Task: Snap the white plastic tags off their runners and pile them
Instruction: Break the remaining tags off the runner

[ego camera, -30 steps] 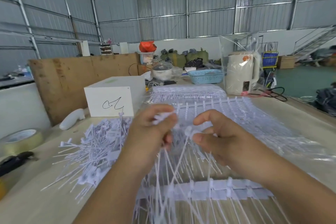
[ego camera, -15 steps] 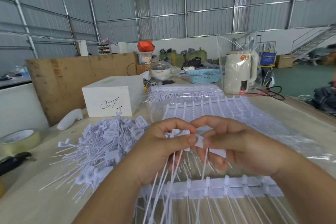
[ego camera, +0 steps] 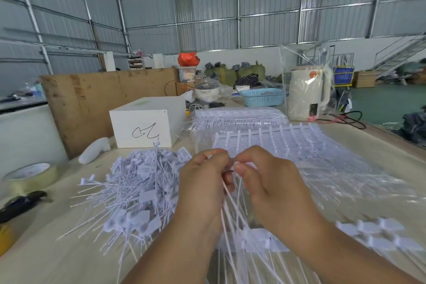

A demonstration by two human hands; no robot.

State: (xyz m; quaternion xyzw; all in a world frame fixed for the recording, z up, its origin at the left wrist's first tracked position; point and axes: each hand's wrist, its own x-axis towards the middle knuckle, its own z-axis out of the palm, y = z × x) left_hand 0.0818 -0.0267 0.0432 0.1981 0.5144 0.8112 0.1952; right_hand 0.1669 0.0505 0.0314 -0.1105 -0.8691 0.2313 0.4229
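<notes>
My left hand point(ego camera: 202, 182) and my right hand point(ego camera: 269, 182) meet in the middle of the view, fingertips nearly touching. Between them they pinch white plastic tags point(ego camera: 232, 203) whose long thin tails hang down towards me. To the left on the table lies a loose pile of snapped-off tags point(ego camera: 136, 193). Under and beyond my hands lie sheets of tags on their runners point(ego camera: 311, 154), some in clear plastic. A runner strip point(ego camera: 265, 241) with tag heads lies below my wrists.
A white box point(ego camera: 147, 122) with a scribble stands behind the pile, beside a white handle-shaped object point(ego camera: 93, 151). A tape roll point(ego camera: 30, 174) and a dark tool point(ego camera: 22, 204) lie at left. Bagged kettle point(ego camera: 307, 92), blue basket point(ego camera: 262, 97), more packed tags point(ego camera: 237, 116) sit at the back.
My hands drew closer together and lower, fingertips now pinching tags between them. The view tilted slightly, bringing the pile more into sight.
</notes>
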